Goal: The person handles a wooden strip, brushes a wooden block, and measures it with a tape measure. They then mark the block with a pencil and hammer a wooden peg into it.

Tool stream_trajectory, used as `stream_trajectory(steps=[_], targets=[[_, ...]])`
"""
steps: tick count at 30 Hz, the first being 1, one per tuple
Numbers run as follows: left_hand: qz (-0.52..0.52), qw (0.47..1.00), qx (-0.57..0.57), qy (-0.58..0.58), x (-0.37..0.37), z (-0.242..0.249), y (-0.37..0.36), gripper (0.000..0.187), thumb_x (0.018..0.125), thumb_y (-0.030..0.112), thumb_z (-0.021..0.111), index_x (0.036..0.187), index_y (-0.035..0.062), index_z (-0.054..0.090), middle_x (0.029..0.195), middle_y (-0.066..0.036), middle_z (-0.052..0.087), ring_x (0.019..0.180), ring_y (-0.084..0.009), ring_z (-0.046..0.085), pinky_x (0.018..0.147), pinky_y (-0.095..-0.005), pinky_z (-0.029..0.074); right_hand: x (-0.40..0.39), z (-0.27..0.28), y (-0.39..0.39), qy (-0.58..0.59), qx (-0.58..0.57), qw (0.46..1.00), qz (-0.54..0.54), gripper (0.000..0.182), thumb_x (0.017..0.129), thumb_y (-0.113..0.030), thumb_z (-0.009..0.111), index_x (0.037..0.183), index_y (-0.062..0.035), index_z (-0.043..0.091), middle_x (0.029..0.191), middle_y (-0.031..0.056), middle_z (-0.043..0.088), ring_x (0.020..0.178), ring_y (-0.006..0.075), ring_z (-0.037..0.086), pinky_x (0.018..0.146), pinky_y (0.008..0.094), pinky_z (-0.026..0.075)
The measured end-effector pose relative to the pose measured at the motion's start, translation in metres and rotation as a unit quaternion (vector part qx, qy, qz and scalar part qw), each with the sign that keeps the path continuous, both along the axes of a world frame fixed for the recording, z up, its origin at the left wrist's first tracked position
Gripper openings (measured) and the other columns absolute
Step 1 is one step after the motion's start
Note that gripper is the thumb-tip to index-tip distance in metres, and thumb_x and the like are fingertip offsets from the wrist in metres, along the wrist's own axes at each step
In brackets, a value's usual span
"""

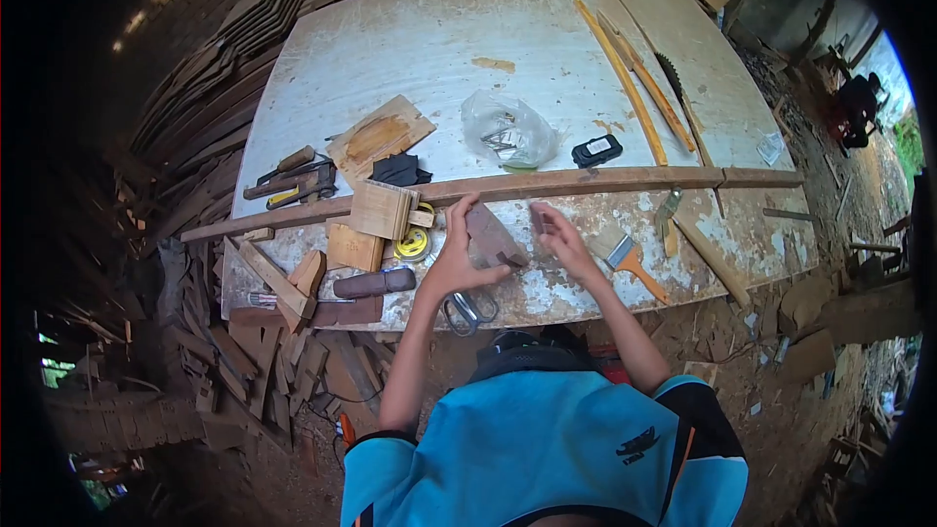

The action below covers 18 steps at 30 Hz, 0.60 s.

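A dark, flat reddish-brown piece (495, 236) stands or lies at the front of the worktable, between my two hands. My left hand (461, 256) has its thumb and fingers spread around the piece's left side; whether it touches cannot be made out. To the right, my right hand (564, 239) is open, fingers apart, with a gap between it and the piece. Left of my hands are a yellow tape measure (412, 244) and a light wooden block (385, 209). Scissors (469, 312) lie by the front edge below my left wrist.
A long wooden strip (576, 182) crosses the worktable (390, 49). Behind it are a plastic bag (508, 129) and a black case (597, 150). A brush (636, 268) and a hammer (705, 252) lie right; a wooden plane (308, 273) lies left.
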State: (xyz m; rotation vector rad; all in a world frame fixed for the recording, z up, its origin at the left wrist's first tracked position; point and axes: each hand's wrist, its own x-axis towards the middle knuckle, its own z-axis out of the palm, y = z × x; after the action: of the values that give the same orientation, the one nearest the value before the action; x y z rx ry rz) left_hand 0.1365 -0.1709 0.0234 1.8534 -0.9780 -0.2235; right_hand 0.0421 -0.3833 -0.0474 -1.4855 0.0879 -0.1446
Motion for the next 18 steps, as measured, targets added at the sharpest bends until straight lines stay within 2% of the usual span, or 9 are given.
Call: stream_trajectory(steps=[2, 5, 8, 9, 12, 13, 16, 17, 18], targets=[[0.016, 0.999, 0.024, 0.017, -0.006, 0.012, 0.0, 0.111, 0.051, 0.03, 0.082, 0.139, 0.0062, 0.018, 0.126, -0.019, 0.031, 0.12, -0.0342, 0.036, 0.102, -0.0411, 0.033, 0.012, -0.02, 0.013, 0.005, -0.056, 0.998, 0.031, 0.053, 0.092, -0.021, 0.044, 0.141, -0.0056, 0.029, 0.14, 0.0125, 0.036, 0.128, 0.0239, 0.036, 0.105, 0.0341, 0.027], [0.047, 0.999, -0.014, -0.008, -0.009, 0.011, -0.003, 0.11, 0.049, 0.03, 0.083, 0.137, 0.0054, 0.021, 0.125, -0.02, 0.035, 0.119, -0.0343, 0.039, 0.101, -0.0407, 0.034, 0.012, -0.006, 0.042, 0.043, 0.02, 0.994, 0.1, 0.055, 0.098, -0.033, 0.031, 0.144, -0.0035, 0.024, 0.147, 0.0115, 0.026, 0.135, 0.0228, 0.025, 0.11, 0.0345, 0.018], [0.06, 0.998, -0.017, 0.001, -0.008, 0.004, 0.001, 0.112, 0.047, 0.031, 0.083, 0.138, 0.0047, 0.022, 0.124, -0.02, 0.038, 0.117, -0.034, 0.041, 0.1, -0.0403, 0.035, 0.002, 0.05, 0.047, 0.002, 0.152, 0.977, 0.152, 0.063, 0.098, -0.046, 0.022, 0.144, -0.0032, 0.021, 0.149, 0.0121, 0.023, 0.138, 0.0229, 0.02, 0.111, 0.0351, 0.015], [0.06, 0.998, -0.032, 0.015, -0.007, 0.001, 0.001, 0.117, 0.045, 0.031, 0.085, 0.139, 0.0045, 0.02, 0.126, -0.02, 0.037, 0.118, -0.034, 0.041, 0.1, -0.0408, 0.035, -0.002, 0.067, 0.049, -0.031, 0.127, 0.979, 0.159, 0.07, 0.096, -0.054, 0.018, 0.144, -0.0028, 0.021, 0.149, 0.0124, 0.022, 0.138, 0.0238, 0.018, 0.112, 0.0354, 0.013], [0.06, 0.995, -0.066, 0.047, -0.006, 0.001, 0.006, 0.121, 0.043, 0.032, 0.086, 0.14, 0.0045, 0.019, 0.13, -0.021, 0.035, 0.12, -0.0334, 0.04, 0.101, -0.0412, 0.035, 0.0, 0.049, 0.054, -0.081, -0.071, 0.985, 0.138, 0.072, 0.095, -0.056, 0.016, 0.145, -0.0052, 0.02, 0.149, 0.0131, 0.021, 0.139, 0.0246, 0.016, 0.112, 0.0355, 0.012], [0.058, 0.996, -0.057, 0.032, -0.004, 0.0, 0.008, 0.124, 0.041, 0.035, 0.088, 0.14, 0.0047, 0.019, 0.132, -0.021, 0.034, 0.122, -0.033, 0.039, 0.102, -0.0413, 0.034, 0.003, 0.03, 0.053, 0.014, -0.03, 0.99, 0.135, 0.071, 0.095, -0.056, 0.016, 0.145, -0.0066, 0.018, 0.15, 0.0142, 0.02, 0.139, 0.0259, 0.016, 0.112, 0.0355, 0.011], [0.037, 0.997, -0.05, 0.042, 0.001, -0.012, 0.011, 0.128, 0.042, 0.036, 0.089, 0.142, 0.0064, 0.014, 0.139, -0.018, 0.025, 0.129, -0.0316, 0.03, 0.103, -0.0447, 0.033, 0.003, 0.022, 0.045, 0.067, -0.075, 0.984, 0.144, 0.071, 0.095, -0.056, 0.018, 0.146, -0.0065, 0.017, 0.15, 0.0145, 0.019, 0.139, 0.0258, 0.018, 0.112, 0.035, 0.012], [0.025, 0.998, -0.046, 0.026, 0.003, -0.014, 0.01, 0.127, 0.043, 0.037, 0.089, 0.141, 0.0076, 0.015, 0.14, -0.018, 0.024, 0.13, -0.0312, 0.029, 0.104, -0.0453, 0.033, -0.001, 0.038, 0.046, 0.013, -0.132, 0.981, 0.142, 0.072, 0.094, -0.056, 0.017, 0.146, -0.0063, 0.017, 0.15, 0.0138, 0.019, 0.138, 0.0252, 0.019, 0.112, 0.0348, 0.013], [0.009, 0.995, -0.064, 0.074, 0.001, -0.007, 0.01, 0.121, 0.045, 0.032, 0.09, 0.139, 0.0089, 0.018, 0.137, -0.017, 0.028, 0.129, -0.0304, 0.03, 0.104, -0.0454, 0.033, -0.001, 0.046, 0.051, -0.017, -0.11, 0.982, 0.15, 0.072, 0.094, -0.057, 0.017, 0.146, -0.0063, 0.017, 0.15, 0.0136, 0.019, 0.138, 0.0251, 0.019, 0.112, 0.0349, 0.013]])
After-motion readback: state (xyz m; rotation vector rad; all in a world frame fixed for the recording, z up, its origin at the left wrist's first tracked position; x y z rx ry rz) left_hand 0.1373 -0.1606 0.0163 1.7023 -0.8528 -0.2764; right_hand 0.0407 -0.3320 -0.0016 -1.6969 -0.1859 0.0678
